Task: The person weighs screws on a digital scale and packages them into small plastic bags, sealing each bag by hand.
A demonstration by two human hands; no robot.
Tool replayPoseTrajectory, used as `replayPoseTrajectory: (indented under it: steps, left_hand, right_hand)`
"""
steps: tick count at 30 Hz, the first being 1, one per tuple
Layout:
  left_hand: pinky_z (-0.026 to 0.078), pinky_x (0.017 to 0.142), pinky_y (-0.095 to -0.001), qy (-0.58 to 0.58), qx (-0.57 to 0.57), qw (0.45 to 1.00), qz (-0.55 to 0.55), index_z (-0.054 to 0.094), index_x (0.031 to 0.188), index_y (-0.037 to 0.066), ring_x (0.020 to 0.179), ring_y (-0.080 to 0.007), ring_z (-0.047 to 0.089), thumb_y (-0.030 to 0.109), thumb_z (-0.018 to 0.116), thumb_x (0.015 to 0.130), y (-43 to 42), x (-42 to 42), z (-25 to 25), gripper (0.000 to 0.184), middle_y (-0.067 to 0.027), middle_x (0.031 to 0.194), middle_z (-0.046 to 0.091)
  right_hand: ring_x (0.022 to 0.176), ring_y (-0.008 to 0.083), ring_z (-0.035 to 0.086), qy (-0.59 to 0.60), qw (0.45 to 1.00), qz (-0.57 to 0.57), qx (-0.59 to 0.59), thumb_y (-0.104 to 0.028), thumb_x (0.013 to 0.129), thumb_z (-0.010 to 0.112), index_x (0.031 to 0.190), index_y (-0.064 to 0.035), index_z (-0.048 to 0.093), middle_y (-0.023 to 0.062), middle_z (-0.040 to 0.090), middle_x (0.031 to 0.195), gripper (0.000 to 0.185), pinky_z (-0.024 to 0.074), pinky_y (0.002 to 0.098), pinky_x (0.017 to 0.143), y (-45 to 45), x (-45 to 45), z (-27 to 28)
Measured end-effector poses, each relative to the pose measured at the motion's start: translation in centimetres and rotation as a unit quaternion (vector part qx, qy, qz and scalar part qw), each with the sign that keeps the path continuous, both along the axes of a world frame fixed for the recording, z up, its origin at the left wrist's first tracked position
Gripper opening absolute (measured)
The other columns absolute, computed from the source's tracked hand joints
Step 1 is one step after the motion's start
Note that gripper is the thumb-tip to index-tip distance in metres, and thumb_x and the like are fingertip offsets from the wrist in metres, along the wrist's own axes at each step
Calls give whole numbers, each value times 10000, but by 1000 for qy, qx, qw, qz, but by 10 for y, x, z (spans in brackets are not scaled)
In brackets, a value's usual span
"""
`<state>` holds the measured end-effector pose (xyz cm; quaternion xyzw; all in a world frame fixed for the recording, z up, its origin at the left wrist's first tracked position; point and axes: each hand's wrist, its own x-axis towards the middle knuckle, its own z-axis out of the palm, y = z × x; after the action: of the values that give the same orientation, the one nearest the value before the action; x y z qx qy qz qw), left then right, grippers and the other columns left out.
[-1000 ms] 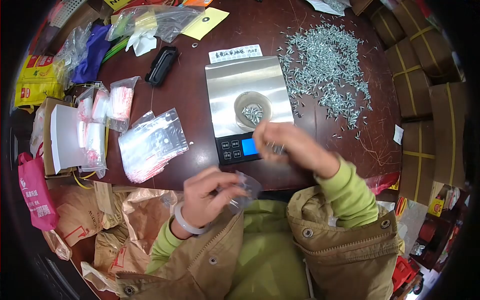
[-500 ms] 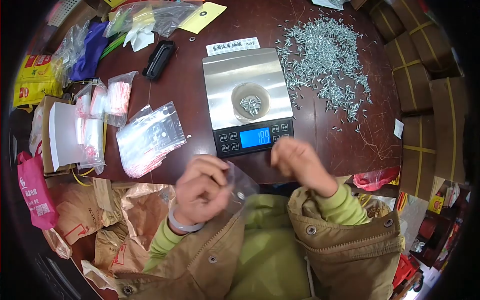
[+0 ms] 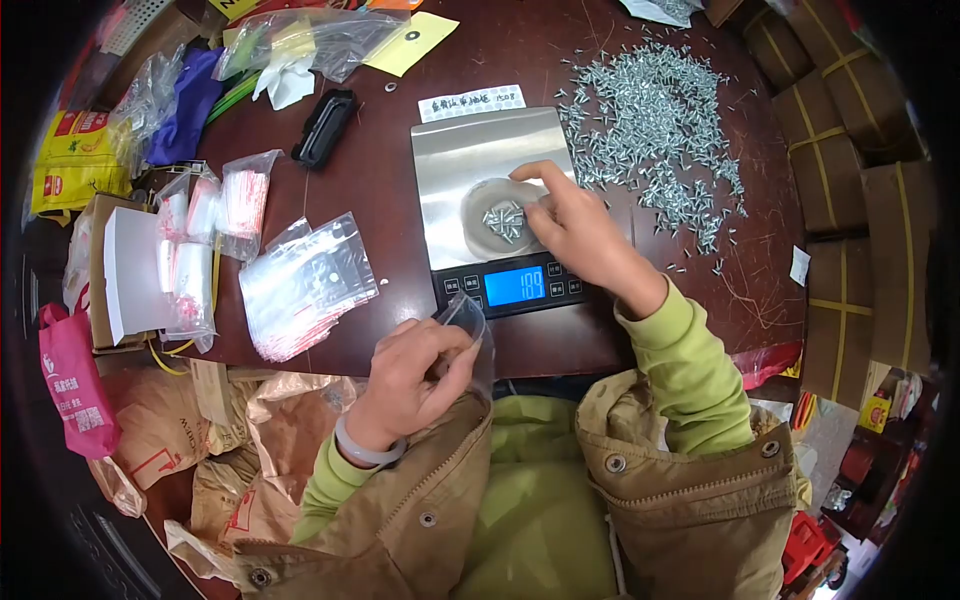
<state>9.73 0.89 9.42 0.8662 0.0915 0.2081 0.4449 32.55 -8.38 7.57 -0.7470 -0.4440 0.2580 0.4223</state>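
My left hand [image 3: 420, 385] is closed on a clear plastic zip bag [image 3: 478, 345], held upright in front of the scale. My right hand [image 3: 585, 230] has its index finger and thumb at the rim of a small round bowl [image 3: 478, 238], which rests on the steel plate of a digital scale [image 3: 445, 165]. Several short silver screws [image 3: 505, 220] lie in the bowl. The scale's blue display [image 3: 515, 285] reads 189. Where the fingertips meet the bowl is partly hidden.
A large heap of loose screws [image 3: 655, 130] spreads right of the scale. Left lie flat zip bags [image 3: 305, 285] and bundled bags [image 3: 245, 200]. A black case [image 3: 325, 128] and a handwritten label strip [image 3: 470, 103] lie behind. Cardboard boxes [image 3: 835, 265] line the right side.
My right hand has moved up and forward from the scale's front edge to the bowl. My left hand still holds the bag, now more upright. The view has shifted slightly.
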Motion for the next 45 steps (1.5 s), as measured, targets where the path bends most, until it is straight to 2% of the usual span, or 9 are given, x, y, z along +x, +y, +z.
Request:
replayPoseTrajectory:
  steps: [5, 11, 14, 18, 20, 23, 29, 37, 45]
  left_hand:
    - [436, 549, -290, 59, -61, 996, 41, 615, 855, 3, 534, -180, 517, -1, 679, 776, -7, 13, 8, 101, -101, 886, 543]
    - [455, 579, -289, -24, 60, 996, 60, 638, 938, -12, 654, -197, 551, -7, 671, 794, -19, 28, 2, 148, -116, 914, 484]
    - [443, 561, -299, -59, 117, 989, 72, 655, 928, 4, 637, -198, 540, -19, 685, 779, -18, 27, 3, 154, -110, 897, 482]
    - [431, 523, -292, -84, 91, 986, 112, 663, 905, 25, 591, -185, 522, -9, 709, 764, -20, 29, 1, 152, -100, 886, 502]
    - [408, 544, -262, -76, 80, 987, 119, 648, 885, 25, 642, -152, 492, -8, 711, 765, -20, 28, 5, 139, -82, 856, 499]
    - [395, 542, -241, -67, 68, 988, 122, 639, 867, 27, 648, -126, 473, -8, 712, 767, -16, 23, 8, 129, -67, 844, 499]
    - [397, 525, -229, -67, 40, 989, 124, 639, 871, 29, 635, -115, 479, -11, 708, 767, -13, 19, 8, 131, -63, 853, 508]
    - [439, 594, -241, -69, 48, 992, 99, 635, 863, 15, 689, -129, 515, -22, 696, 763, -14, 14, 12, 123, -100, 977, 556]
    - [531, 714, -298, -83, -99, 991, 20, 627, 909, -20, 845, -240, 670, -75, 639, 789, -13, 6, 12, 132, -186, 1031, 649]
  right_hand:
    - [553, 84, 493, 106, 993, 31, 47, -24, 889, 490, 1077, -39, 580, 58, 516, 629, 209, 412, 261, 527, -9, -2, 33]
    - [507, 188, 552, -340, 909, 127, 206, -72, 781, 599, 1034, -79, 616, 20, 535, 625, 253, 433, 302, 427, -21, -35, 61]
    - [498, 191, 548, -385, 886, 205, 159, -111, 728, 615, 1043, -98, 637, 15, 535, 641, 316, 457, 307, 432, -32, -48, 81]
    - [488, 188, 547, -374, 897, 116, 205, -88, 762, 624, 1053, -96, 651, 41, 526, 607, 292, 444, 303, 426, -17, -20, 49]
    - [484, 184, 535, -76, 989, -38, 118, -105, 864, 564, 1036, -48, 648, 98, 568, 605, 200, 425, 303, 457, -2, -9, 47]
    - [509, 165, 547, -31, 996, -40, 67, -137, 874, 563, 1022, -20, 638, 110, 559, 586, 203, 435, 311, 505, 8, 30, -15]
    - [649, 76, 530, -24, 995, -55, 85, -199, 944, 515, 1026, 10, 612, 35, 619, 757, 245, 441, 248, 586, 17, 33, 6]
    - [711, 163, 625, -163, 980, 58, 97, -180, 963, 493, 1007, 30, 612, 110, 639, 827, 246, 486, 310, 625, 17, 3, 37]
    - [730, 264, 615, -48, 987, 77, 131, -80, 874, 589, 969, 0, 638, 139, 640, 848, 133, 483, 321, 654, -42, -25, 61]
